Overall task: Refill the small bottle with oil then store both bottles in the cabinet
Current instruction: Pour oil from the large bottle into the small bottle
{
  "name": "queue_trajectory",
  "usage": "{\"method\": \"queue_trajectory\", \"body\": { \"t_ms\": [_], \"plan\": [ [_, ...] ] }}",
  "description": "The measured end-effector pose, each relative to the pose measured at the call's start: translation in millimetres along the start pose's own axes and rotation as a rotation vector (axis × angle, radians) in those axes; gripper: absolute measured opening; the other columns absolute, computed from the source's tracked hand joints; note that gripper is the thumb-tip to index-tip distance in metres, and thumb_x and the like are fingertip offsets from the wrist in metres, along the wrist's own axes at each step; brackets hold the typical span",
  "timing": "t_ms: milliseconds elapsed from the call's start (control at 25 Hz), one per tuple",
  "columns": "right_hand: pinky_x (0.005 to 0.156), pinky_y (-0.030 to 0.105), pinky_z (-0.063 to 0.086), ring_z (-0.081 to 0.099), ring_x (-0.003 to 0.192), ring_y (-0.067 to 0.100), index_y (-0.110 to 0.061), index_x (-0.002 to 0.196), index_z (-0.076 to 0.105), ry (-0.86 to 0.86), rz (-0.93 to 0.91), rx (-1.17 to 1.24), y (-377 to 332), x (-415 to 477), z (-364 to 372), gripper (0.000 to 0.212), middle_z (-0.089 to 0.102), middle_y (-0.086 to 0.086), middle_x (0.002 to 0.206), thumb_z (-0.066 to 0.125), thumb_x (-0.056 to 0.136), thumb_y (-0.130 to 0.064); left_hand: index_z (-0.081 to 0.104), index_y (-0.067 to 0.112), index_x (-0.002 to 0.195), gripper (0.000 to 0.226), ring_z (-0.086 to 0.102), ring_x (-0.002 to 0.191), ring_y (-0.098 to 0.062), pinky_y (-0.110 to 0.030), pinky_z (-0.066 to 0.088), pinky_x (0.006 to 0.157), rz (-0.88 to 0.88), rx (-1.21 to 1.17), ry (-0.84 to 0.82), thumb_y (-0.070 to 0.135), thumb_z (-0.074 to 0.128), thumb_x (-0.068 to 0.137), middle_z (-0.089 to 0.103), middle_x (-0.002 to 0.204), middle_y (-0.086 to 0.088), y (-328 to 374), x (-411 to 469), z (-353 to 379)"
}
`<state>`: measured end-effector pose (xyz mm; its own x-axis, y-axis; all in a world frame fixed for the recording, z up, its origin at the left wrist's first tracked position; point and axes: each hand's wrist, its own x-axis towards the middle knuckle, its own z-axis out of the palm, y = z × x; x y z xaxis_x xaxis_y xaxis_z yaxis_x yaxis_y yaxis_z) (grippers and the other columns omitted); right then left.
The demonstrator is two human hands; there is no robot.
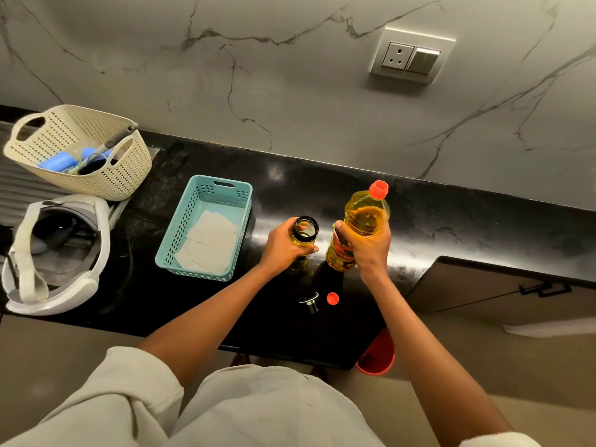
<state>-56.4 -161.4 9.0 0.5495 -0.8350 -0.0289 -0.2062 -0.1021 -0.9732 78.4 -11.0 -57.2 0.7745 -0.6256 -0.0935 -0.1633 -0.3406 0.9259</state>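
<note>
A black counter [451, 221] runs across the middle of the frame, its near edge cutting in a step at lower centre, where a red bucket [377, 356] shows below it. The open stretch of counter lies right of centre, bare up to the marble wall [290, 75] with its socket [411, 58] at upper right. At left the room is taken: a cream basket [96, 175] at upper left, a white headset [58, 253] below it, and a teal tray [206, 227] with papers just left of centre. A cabinet door [500, 288] with a dark handle sits at right, under the counter.

The left hand [283, 243] wraps around the small bottle [304, 233], which stands open-mouthed at centre with yellow oil inside. The right hand [367, 246] grips the big oil bottle [364, 217] around its middle, upright, just beside the small one, with a red ring at its neck. Nearer the front edge lie a metal stopper [309, 301] and a red cap [332, 298], close together, apart from both bottles. Both forearms reach in from the lower frame, sleeves pushed back.
</note>
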Motion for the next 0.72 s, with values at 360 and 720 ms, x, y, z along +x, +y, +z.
{"method": "queue_trajectory", "body": {
  "t_ms": [360, 720],
  "plan": [
    [0.093, 0.017, 0.057, 0.070, 0.110, 0.013, -0.014, 0.130, 0.060, 0.089, -0.066, 0.008, 23, 17, 19, 0.063, 0.070, -0.001, 0.119, 0.095, 0.079, -0.027, 0.070, 0.018, 0.122, 0.067, 0.073, 0.106, -0.011, -0.026, 0.060, 0.094, -0.044, 0.036, 0.036, 0.026, 0.104, 0.064, 0.078, 0.111, 0.006, -24, 9, 8],
    [0.097, 0.029, 0.059, 0.071, 0.111, 0.013, -0.028, 0.126, 0.060, 0.092, -0.035, 0.027, 44, 28, 19, 0.059, 0.071, -0.007, 0.118, 0.095, 0.078, -0.030, 0.071, 0.018, 0.122, 0.071, 0.073, 0.105, -0.010, -0.012, 0.055, 0.087, -0.080, 0.050, 0.002, 0.025, 0.105, 0.060, 0.078, 0.108, 0.007, -31, 15, 9]
  ]
}}
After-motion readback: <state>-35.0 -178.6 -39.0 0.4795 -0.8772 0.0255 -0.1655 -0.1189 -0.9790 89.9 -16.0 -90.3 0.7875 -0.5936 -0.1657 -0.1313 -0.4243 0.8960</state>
